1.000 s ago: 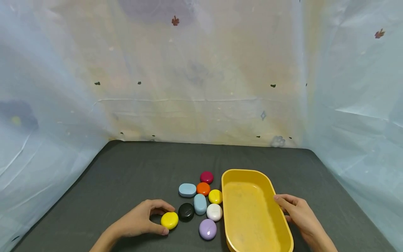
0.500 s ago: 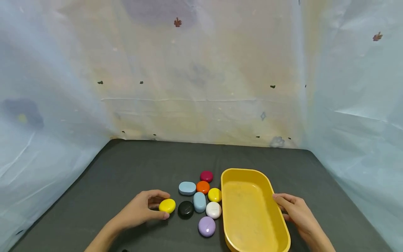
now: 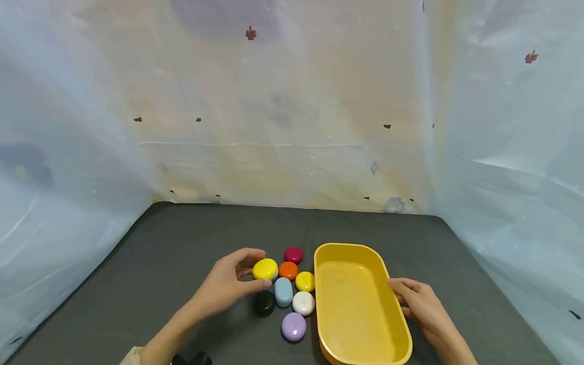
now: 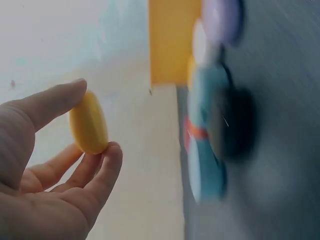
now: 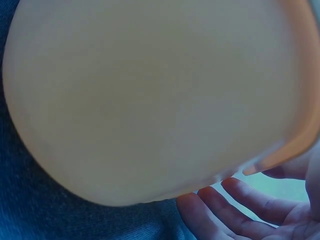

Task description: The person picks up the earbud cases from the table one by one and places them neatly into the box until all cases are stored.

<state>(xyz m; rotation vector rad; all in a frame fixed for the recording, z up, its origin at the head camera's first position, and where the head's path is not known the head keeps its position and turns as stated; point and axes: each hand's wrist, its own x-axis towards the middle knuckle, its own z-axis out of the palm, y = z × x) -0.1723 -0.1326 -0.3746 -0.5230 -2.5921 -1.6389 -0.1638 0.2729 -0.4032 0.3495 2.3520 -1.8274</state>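
Observation:
My left hand (image 3: pixel 223 284) pinches a glossy yellow rounded disc (image 3: pixel 265 269) between thumb and fingers, clear of the table. In the left wrist view the disc (image 4: pixel 89 122) appears edge-on. Just below it on the table lie a black round piece (image 3: pixel 263 303) and a light blue oval piece (image 3: pixel 283 292). A second light blue oval (image 4: pixel 206 172) shows in the left wrist view; from the head it is mostly hidden behind the held disc. My right hand (image 3: pixel 422 306) grips the right rim of a yellow tray (image 3: pixel 360 304), thumb at the rim and fingers against the outer wall.
Between the left hand and the tray lie an orange piece (image 3: pixel 288 270), a crimson one (image 3: pixel 293 255), another yellow one (image 3: pixel 305 281), a white one (image 3: pixel 303 303) and a purple one (image 3: pixel 294 327). Patterned sheeting (image 3: pixel 283 167) walls the dark table (image 3: pixel 219 228) at the back and sides.
My left hand has lifted the yellow disc off the table beside the black piece and carried it away from me and to the right. The right hand keeps its grip on the tray.

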